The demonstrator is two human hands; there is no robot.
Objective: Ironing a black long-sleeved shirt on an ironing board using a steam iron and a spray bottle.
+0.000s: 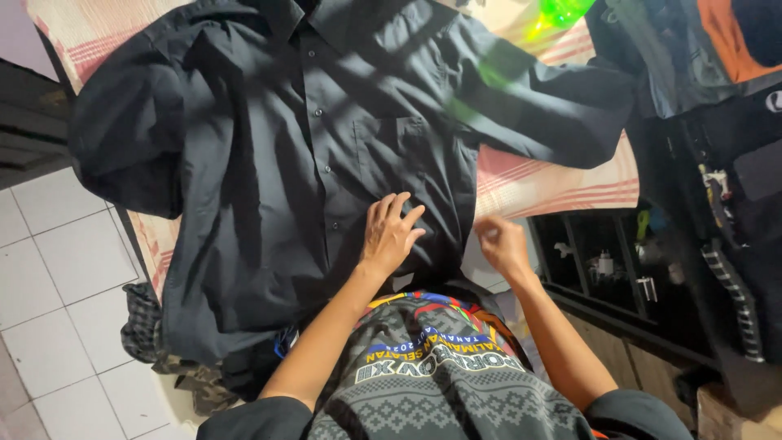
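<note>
Hands at work mid-frame: the left hand lies flat, fingers spread, on a black button-front cotton shirt spread across a striped pink-and-cream padded board, smoothing its front; the right hand, loosely curled, pinches the hem edge, apparently holding it taut.

Under the left hand lies a plain black shirt with small dark buttons, spread on a cream cloth striped in pink and red that shows beyond the right hand. Far above the right hand glows a bright green object, blurred. Left of the left hand, the floor is white tile with grey joints, and a camouflage-patterned garment lies on it.
</note>
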